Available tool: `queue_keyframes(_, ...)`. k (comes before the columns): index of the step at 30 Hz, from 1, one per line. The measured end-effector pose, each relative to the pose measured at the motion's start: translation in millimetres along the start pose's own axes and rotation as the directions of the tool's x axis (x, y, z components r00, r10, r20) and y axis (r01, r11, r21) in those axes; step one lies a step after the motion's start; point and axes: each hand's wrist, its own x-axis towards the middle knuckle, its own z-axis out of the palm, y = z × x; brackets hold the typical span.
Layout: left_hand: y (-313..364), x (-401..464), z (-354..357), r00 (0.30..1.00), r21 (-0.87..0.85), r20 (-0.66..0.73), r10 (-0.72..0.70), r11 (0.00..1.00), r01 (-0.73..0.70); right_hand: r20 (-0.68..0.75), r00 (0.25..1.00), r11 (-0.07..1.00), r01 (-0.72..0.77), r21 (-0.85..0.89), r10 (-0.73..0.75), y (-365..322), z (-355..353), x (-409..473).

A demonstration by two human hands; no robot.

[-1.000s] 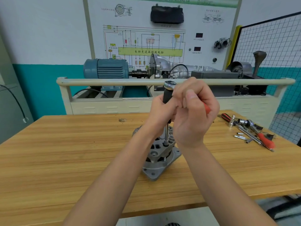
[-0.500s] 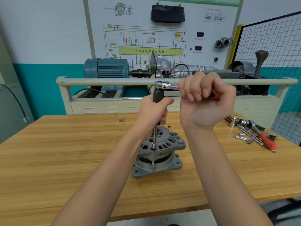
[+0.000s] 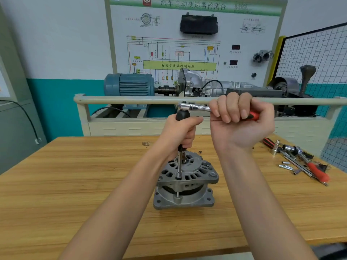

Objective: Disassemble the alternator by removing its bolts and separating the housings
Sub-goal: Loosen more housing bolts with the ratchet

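Observation:
A grey alternator [image 3: 187, 182] stands upright on the wooden table [image 3: 56, 194], its two housings stacked. A ratchet wrench [image 3: 193, 106] with a red handle sits atop a black-handled extension bar [image 3: 180, 162] that runs straight down to a socket on a bolt [image 3: 178, 177] at the upper housing's near edge. My left hand [image 3: 180, 132] is wrapped around the extension's black grip. My right hand [image 3: 238, 121] is fisted on the ratchet's handle, out to the right of the bar.
Loose sockets, a second ratchet and a red-handled tool [image 3: 304, 162] lie at the table's right side. A beige rail [image 3: 131, 100] and a training bench with a blue motor [image 3: 129, 85] stand behind the table. A wire mesh panel [image 3: 315, 59] is at the right.
The ratchet handle has swung from over the alternator out to the right with my right hand. The alternator has turned on the table, and its upper housing is now in full view.

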Motion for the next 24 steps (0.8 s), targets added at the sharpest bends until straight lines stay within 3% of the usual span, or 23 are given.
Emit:
queue_keyframes(2, -4, 0, 5, 0.995, -0.011, -0.092, 0.046, 0.999, -0.047, 0.237, 0.96, 0.947, 0.206, -0.245, -0.148, 9, 7, -11)
queue_keyframes(5, -9, -2, 15, 0.955, 0.043, -0.207, 0.212, 0.977, -0.207, 0.587, 0.785, 0.613, 0.567, -0.55, -0.2, 32, 20, -25)
queue_keyframes(6, -10, -2, 17, 0.953, 0.057, -0.218, 0.21, 0.978, -0.202, 0.637, 0.752, 0.549, 0.61, -0.572, -0.171, 36, 24, -27)
queue_keyframes(8, -11, -1, 15, 0.953, 0.118, -0.243, 0.181, 0.981, -0.156, 0.652, 0.742, 0.528, 0.62, -0.581, -0.154, 35, 25, -25)
queue_keyframes(9, -10, -1, 12, 0.954, 0.141, -0.254, 0.161, 0.982, -0.128, 0.618, 0.768, 0.564, 0.589, -0.578, -0.169, 31, 23, -24)
queue_keyframes(11, -9, -1, 8, 0.975, 0.089, -0.199, 0.102, 0.992, -0.085, 0.486, 0.852, 0.737, 0.453, -0.502, -0.193, 19, 16, -20)
queue_keyframes(14, -9, -2, 6, 0.993, -0.025, -0.082, 0.084, 0.996, -0.086, 0.261, 0.954, 0.958, 0.201, -0.206, -0.144, 5, 8, -10)
queue_keyframes(19, -5, -2, -8, 0.996, -0.07, 0.079, 0.04, 0.997, -0.034, 0.0, 0.997, 0.992, -0.077, 0.102, 0.077, -2, -9, 11)
queue_keyframes(21, -1, -2, -11, 0.988, -0.057, 0.152, 0.034, 0.998, -0.026, -0.11, 0.969, 0.951, -0.187, 0.248, 0.22, 0, -18, 23)
queue_keyframes(24, 3, -3, -9, 0.98, -0.051, 0.201, 0.0, 0.999, 0.011, -0.237, 0.908, 0.891, -0.24, 0.384, 0.346, 5, -29, 37)
